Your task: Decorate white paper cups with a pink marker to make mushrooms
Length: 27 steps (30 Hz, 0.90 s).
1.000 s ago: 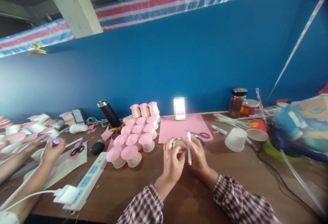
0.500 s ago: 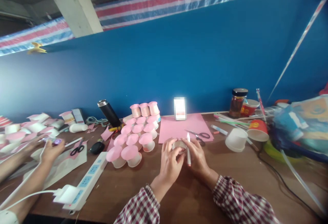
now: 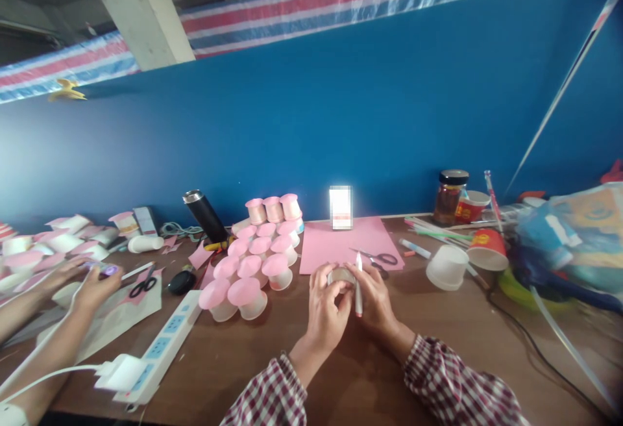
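My left hand (image 3: 327, 306) is closed around a small round thing with a pale rim (image 3: 341, 275); its kind I cannot make out, as fingers cover most of it. My right hand (image 3: 374, 293) grips a white marker pen (image 3: 359, 293) with a red lower end, held upright beside the round thing. Its fingertips touch the round thing's far right side. Just beyond my hands lies a sheet of pink paper (image 3: 321, 244), with dark-handled scissors (image 3: 384, 259) on it. A bright, blurred-out white panel (image 3: 341, 205) stands at the sheet's back edge.
Left of my hands stand several paper cups with pink discs on top (image 3: 248, 291). A power strip (image 3: 163, 348), a black flask (image 3: 204, 215) and another person's hands (image 3: 95, 283) holding a phone are further left. Rightward are a white plastic tub (image 3: 448, 267), a red cup (image 3: 488, 249) and a jar (image 3: 451, 197).
The view has shifted very slightly. Both my hands keep the same hold and pose, and the things on the table stay put.
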Motion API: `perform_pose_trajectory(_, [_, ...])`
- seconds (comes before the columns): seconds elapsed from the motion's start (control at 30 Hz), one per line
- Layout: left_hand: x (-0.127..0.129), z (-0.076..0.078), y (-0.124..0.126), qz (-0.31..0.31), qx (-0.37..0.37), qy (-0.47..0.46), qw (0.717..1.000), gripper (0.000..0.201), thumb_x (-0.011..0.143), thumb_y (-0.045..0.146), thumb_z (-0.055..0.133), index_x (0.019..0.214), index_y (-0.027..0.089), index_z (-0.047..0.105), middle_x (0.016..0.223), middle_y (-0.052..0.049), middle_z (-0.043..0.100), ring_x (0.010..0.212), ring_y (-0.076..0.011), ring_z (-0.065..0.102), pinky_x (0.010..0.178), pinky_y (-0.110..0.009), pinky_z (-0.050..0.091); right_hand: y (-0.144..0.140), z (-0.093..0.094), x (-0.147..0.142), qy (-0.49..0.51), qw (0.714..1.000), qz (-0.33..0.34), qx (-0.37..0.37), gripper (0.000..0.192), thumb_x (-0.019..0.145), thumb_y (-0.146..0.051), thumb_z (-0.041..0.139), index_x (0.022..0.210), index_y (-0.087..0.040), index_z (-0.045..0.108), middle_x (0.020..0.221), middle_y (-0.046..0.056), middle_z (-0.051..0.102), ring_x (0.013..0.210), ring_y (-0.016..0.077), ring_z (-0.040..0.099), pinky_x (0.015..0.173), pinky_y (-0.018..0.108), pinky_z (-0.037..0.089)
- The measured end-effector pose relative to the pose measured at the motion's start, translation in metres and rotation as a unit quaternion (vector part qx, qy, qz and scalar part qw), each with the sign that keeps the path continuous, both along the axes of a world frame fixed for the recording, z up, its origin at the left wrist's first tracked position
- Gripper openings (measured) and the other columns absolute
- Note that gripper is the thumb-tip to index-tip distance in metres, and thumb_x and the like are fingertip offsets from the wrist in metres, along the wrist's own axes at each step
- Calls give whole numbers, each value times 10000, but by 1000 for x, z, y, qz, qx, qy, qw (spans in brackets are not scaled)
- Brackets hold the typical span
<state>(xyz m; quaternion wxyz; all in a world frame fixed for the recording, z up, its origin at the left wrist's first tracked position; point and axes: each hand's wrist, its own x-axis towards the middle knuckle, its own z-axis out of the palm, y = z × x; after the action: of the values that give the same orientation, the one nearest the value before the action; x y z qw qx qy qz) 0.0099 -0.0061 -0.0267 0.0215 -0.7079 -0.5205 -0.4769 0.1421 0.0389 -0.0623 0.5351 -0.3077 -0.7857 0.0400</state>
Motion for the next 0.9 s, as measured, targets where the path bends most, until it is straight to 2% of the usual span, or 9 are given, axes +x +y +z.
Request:
perform_pose_trajectory(0.17, [-7,4,4,12,-7,-37,999,110,809,129,573,886,196,616,1097,-95,579,1103,-228,536,934,-410,473,-1,1,-1,-2,1000,-25,-8,566,808,-129,574,1351,-201,435,1093,110,640,1065,295,519,884,482,478])
perform_pose_trajectory(0.33, [-14,5,9,23,-27,-47,998,153,818,132,576,958,189,599,919,-62,619,921,-200,593,837,-367,504,-3,3,-1,-33,999,-20,7,655,767,-134,637,1377,-201,406,1088,108,647,1055,301,520,886,490,476])
perform_pose_trajectory(0.5, [-23,9,14,4,-21,-5,1000,102,871,169,529,876,186,629,856,-52,624,841,-177,603,781,-321,504,-3,3,-1,-57,998,-16,20,691,775,-144,641,1408,-195,370,1085,116,654,1037,301,532,872,488,485])
perform_pose_trajectory(0.63, [-30,13,17,-8,-27,43,999,121,882,182,519,965,187,607,888,-52,636,846,-178,591,782,-326,495,-2,1,-1,-63,998,-14,23,709,778,-177,652,1421,-199,353,1084,119,657,1044,308,548,872,497,488])
perform_pose_trajectory(0.8, [-27,15,10,20,-23,94,995,97,872,182,521,869,196,617,869,-49,590,840,-184,557,754,-325,466,-2,-1,-3,-66,997,-31,34,699,788,-183,639,1424,-195,351,1084,114,665,1044,299,561,886,491,481])
perform_pose_trajectory(0.9, [-18,12,4,33,-36,88,995,64,840,201,570,844,204,634,835,-41,557,819,-182,543,758,-328,454,-2,-1,-3,-70,996,-48,41,689,797,-150,607,1431,-192,340,1092,111,664,1040,288,559,885,480,477])
